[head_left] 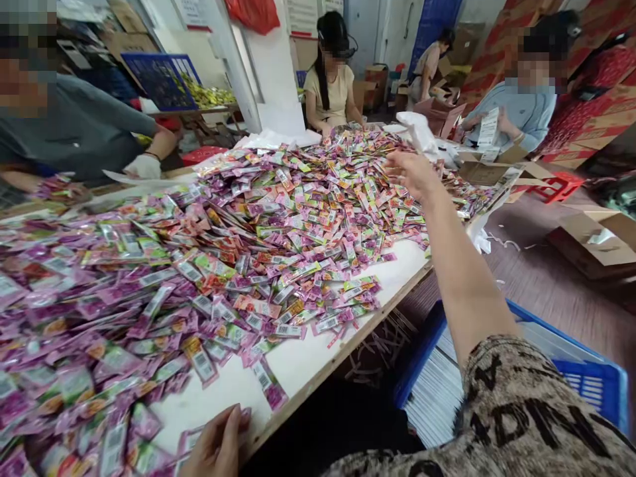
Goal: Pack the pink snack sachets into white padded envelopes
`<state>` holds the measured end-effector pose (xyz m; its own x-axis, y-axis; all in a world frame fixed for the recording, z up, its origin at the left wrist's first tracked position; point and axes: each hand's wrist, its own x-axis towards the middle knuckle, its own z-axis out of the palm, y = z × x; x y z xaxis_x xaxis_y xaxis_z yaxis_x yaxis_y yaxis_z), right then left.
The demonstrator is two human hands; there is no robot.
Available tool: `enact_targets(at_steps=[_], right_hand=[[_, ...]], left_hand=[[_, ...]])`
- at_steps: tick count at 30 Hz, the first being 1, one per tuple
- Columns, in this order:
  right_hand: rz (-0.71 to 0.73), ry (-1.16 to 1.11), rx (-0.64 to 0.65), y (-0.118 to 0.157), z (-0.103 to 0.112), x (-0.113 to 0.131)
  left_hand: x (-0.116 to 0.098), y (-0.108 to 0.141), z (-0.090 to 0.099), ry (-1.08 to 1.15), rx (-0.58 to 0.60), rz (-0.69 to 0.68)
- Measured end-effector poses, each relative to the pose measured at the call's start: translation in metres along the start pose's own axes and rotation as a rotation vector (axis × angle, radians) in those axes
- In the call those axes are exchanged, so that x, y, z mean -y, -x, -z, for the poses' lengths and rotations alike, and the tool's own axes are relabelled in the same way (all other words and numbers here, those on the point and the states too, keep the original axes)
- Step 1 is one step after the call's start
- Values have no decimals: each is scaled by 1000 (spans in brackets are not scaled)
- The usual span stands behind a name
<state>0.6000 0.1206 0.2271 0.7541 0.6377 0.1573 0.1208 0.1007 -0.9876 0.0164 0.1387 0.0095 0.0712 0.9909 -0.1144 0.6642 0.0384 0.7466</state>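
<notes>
A large heap of small snack sachets [298, 252], purple, pink and green with barcodes, covers the white tabletop [402, 265]. My right hand [412, 173] is stretched out over the far right part of the heap, its fingers extended and apart, with nothing visible in them. At the near edge of the table, my left hand [218, 442] is closed, the fingers curled together. What it holds, if anything, is hidden. A purple sachet [187, 440] lies right beside it, and another single sachet [268, 383] lies a little beyond.
A blue crate [591, 391] stands by my right side below the table. An open cardboard box [596, 238] is on the floor at right, near a red stool [556, 187]. Co-workers sit around the table; one at left wears a white glove [144, 165].
</notes>
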Motion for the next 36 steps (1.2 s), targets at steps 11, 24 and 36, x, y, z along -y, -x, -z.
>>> enact_targets(at_steps=[11,24,36], right_hand=[[-93,455,264,172,-35,-161],[309,913,763,235,-120,-166],[100,1137,705,256,-144,-176]], left_hand=[[-6,8,-12,7,-50,-115],[7,11,-11,175,-54,-174],[-47,-32,-37,-499,229,-160]])
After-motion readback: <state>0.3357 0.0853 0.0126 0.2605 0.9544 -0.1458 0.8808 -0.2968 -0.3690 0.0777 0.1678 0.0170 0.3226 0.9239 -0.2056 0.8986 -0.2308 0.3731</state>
